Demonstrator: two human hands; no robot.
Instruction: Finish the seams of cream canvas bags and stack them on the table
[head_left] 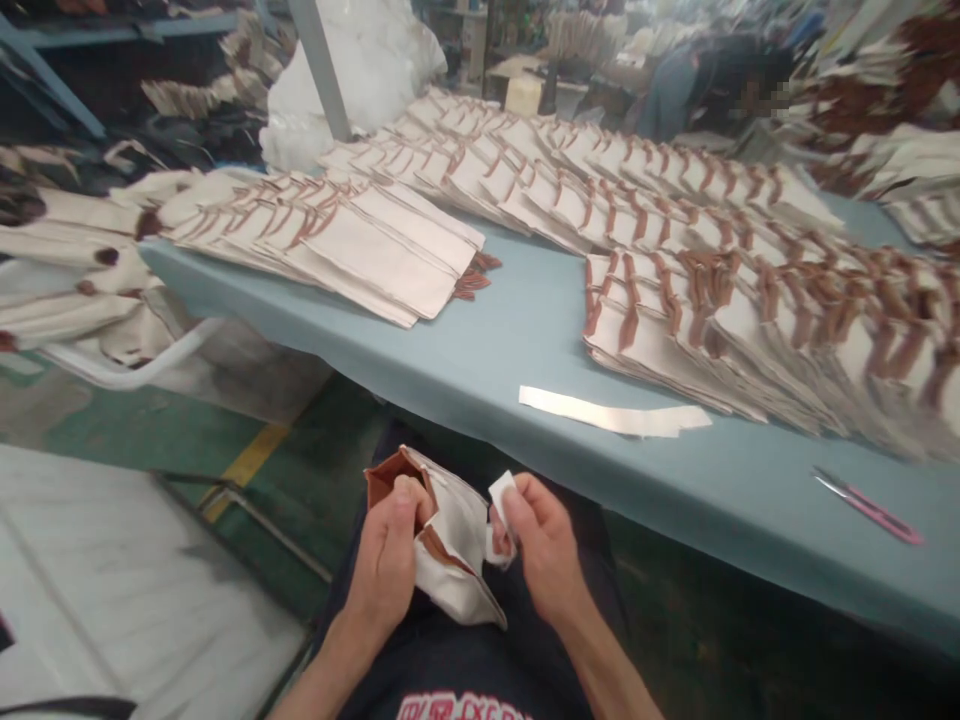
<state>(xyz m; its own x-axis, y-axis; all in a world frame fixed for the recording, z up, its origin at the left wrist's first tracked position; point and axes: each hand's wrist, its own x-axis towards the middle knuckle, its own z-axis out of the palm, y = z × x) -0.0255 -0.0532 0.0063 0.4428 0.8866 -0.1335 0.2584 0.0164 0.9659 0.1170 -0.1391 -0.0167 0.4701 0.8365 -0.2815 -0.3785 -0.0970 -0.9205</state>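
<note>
My left hand (390, 545) is closed on the edge of a cream fabric pouch (454, 520) with a brown lining, held over my lap. The pouch's mouth gapes at the upper left, where the brown inside shows. Just right of the pouch, my right hand (536, 530) pinches a small white strip (504, 497) between thumb and fingers. Part of that strip curls below the fingers, and whether it touches the pouch I cannot tell. On the table edge ahead lies a longer pale strip (611, 412).
A blue-covered table (517, 310) carries overlapping rows of cream and brown fabric pieces (390, 250). Pink-handled thread snips (870, 505) lie near its right front edge. At the left stands a white-rimmed bin (142, 370) heaped with similar pieces. Someone in dark clothing (720, 80) is at the back.
</note>
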